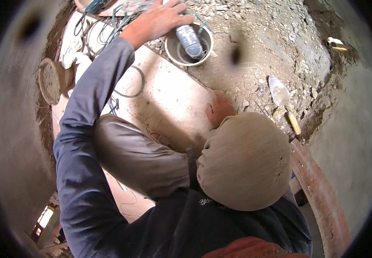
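My left hand [160, 19] reaches far forward and grips a grey cylindrical object [189, 39] that stands tilted inside a small round bucket [171, 52]. The bucket sits at the far edge of a pale dusty board [169, 96]. My right hand [218, 107] rests palm down on that board with nothing in it, partly hidden behind my bent knee [246, 159] in beige cloth. My left arm wears a dark blue sleeve [87, 120].
A trowel [280, 92] with a yellow handle lies on the rubble to the right. Green cables [108, 26] tangle at the far left. A cement-caked round object [50, 79] stands left. A rusty curved bar [319, 193] runs along the concrete wall at right.
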Demonstrator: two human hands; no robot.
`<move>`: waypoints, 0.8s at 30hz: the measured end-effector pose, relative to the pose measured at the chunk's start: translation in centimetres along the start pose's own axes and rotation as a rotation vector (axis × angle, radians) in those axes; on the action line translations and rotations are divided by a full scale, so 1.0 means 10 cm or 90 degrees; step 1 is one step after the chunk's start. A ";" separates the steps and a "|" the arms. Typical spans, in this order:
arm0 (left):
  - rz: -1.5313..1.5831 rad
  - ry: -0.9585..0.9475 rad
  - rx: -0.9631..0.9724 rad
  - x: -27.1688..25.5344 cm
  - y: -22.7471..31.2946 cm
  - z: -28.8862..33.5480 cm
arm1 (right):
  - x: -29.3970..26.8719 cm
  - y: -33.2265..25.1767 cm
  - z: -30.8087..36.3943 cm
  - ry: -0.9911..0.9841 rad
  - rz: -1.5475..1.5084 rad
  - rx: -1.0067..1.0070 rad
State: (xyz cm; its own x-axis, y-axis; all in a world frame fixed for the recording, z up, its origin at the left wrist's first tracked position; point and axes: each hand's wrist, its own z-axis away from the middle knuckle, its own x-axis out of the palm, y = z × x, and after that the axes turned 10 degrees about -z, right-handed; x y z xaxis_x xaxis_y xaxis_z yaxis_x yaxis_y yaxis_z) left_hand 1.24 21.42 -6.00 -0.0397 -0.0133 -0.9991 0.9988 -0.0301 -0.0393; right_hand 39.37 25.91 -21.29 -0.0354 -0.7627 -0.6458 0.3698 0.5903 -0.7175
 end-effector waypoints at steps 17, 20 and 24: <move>-0.206 -0.045 -0.041 0.02 0.01 0.32 | -0.11 -0.07 -0.03 0.012 -0.045 -0.048; -0.206 -0.083 -0.043 0.02 -0.03 0.34 | -0.09 -0.08 -0.01 0.012 -0.016 -0.045; 0.148 -0.116 -0.158 -0.02 -0.04 0.37 | -0.12 -0.11 -0.02 -0.007 -0.009 -0.003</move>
State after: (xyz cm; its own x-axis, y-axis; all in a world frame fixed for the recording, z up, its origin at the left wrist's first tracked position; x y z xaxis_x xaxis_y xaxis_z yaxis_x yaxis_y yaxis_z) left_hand 0.75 17.76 -5.71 0.2071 -0.1697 -0.9635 0.9575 0.2370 0.1640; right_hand 38.83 26.20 -19.79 -0.0296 -0.7739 -0.6326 0.3644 0.5810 -0.7278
